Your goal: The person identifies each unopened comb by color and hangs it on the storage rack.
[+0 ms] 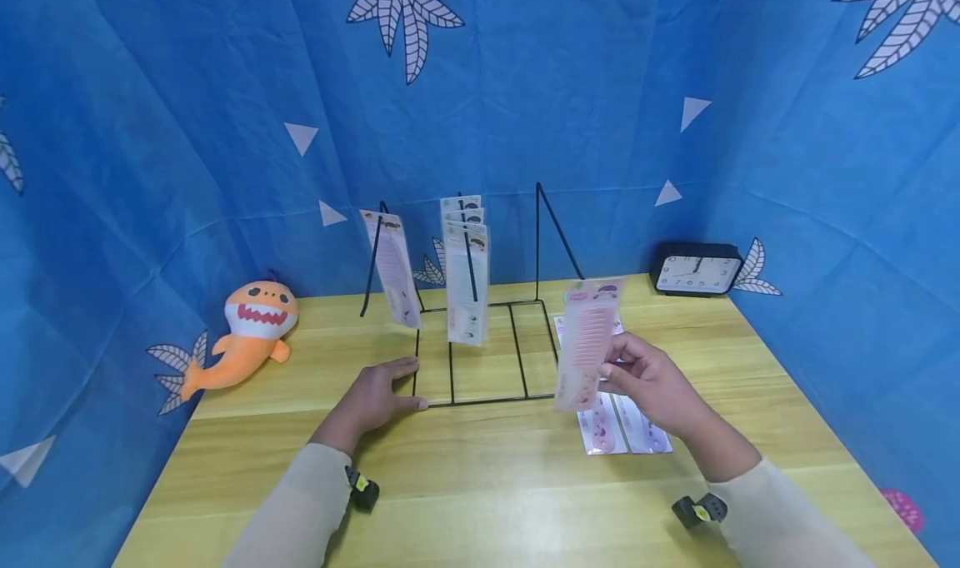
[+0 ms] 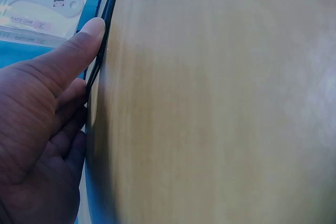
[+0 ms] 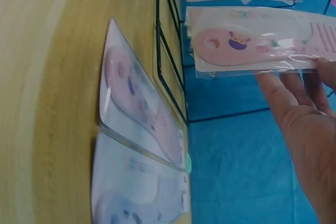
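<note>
My right hand [image 1: 652, 381] pinches a packaged pink comb [image 1: 587, 343] by its edge, holding it upright in front of the right side of a black wire display rack [image 1: 487, 401]. In the right wrist view the comb's rounded handle, with a hole and a small printed figure, shows through clear plastic. My left hand [image 1: 373, 399] rests against the rack's front left base corner, thumb and fingers touching the wire. One packaged comb [image 1: 396, 272] hangs on the left hook, and several packs [image 1: 467, 301] hang on the middle hook. The right hook [image 1: 558, 231] holds none.
Below my right hand, a pink comb pack [image 1: 602, 435] and a purple comb pack [image 1: 648, 430] lie side by side on the wooden table [image 1: 480, 493]. An orange shark plush [image 1: 251, 335] sits at left, a black clock [image 1: 696, 270] at back right. Blue cloth [image 1: 600, 93] surrounds the table.
</note>
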`<state>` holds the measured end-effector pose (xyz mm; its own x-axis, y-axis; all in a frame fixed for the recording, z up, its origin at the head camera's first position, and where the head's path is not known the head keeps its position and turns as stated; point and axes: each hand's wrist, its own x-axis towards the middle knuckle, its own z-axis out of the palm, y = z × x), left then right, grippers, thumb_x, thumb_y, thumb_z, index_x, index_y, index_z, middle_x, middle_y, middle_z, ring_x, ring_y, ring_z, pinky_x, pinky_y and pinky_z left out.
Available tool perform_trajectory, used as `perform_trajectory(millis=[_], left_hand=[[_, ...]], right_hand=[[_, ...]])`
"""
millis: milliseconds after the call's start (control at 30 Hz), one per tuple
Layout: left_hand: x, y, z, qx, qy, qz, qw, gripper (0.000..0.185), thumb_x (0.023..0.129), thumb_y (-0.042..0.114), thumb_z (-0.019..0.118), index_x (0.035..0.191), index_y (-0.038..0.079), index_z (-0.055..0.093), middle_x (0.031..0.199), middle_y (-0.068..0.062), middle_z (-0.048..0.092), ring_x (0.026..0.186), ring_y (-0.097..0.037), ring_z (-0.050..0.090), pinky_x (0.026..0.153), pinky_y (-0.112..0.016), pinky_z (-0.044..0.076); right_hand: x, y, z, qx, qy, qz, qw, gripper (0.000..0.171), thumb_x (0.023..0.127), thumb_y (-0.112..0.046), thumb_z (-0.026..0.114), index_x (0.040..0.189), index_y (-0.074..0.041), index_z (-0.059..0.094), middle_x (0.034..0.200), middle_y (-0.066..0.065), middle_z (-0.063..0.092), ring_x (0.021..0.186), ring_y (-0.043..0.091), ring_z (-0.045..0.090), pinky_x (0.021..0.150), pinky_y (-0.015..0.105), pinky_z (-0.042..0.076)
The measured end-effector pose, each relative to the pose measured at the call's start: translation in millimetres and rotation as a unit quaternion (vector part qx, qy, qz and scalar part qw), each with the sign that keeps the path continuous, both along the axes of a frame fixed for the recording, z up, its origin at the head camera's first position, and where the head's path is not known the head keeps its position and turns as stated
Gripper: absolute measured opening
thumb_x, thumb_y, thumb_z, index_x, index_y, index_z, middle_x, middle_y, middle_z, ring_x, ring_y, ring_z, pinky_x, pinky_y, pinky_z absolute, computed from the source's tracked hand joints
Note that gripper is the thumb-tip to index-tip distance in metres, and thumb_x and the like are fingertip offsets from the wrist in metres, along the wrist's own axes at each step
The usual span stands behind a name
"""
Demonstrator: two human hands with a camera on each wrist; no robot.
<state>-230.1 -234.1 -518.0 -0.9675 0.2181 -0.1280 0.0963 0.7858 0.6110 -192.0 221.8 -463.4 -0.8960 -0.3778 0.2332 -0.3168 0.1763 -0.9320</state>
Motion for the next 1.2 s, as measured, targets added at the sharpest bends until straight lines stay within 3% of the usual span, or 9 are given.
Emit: perform_trajectory(millis=[467,733,1200], left_hand=[[-1.0,-0.6,0.5,0.004,0.001,-0.002,1.0000,0.080,0.094,0.037,0.089,0.162,0.014,0.055,0.173,-0.005,0.045,0.163,-0.038,0.036,0.133,-0.060,0.033],[-1.0,-0.7,-0.7,0.001,0.009,-0.005,0.9999,0.079,0.093,0.038,0.089,0.161,0.013,0.056,0.172,-0.006,0.047,0.162,-0.039,0.038,0.133,-0.059,0.033],[-1.6,-0.6,-0.5,-0.004,0.006,-0.007,0.9999,0.079,0.093,0.038,0.089,0.161,0.013,0.056,0.172,-0.006,0.047,0.162,-0.039,0.038,0.133,-0.060,0.034]], right_hand=[[-7.8,-13.2,-0.1,0.007,-0.028,-0.027,0.999,0.019,0.111,0.000,0.059,0.129,0.005,0.060,0.118,0.024,0.061,0.115,0.010,0.074,0.092,0.038,0.068],[-12.9,-20.9,1.0,0.018,-0.047,-0.052,0.997,0.018,0.111,-0.002,0.058,0.129,0.003,0.060,0.118,0.022,0.060,0.121,0.031,0.072,0.094,0.039,0.068],[-40.6,-34.9,7.6,0.039,-0.057,-0.114,0.991,0.016,0.113,-0.009,0.057,0.127,-0.002,0.058,0.118,0.020,0.064,0.120,0.035,0.073,0.094,0.038,0.068]])
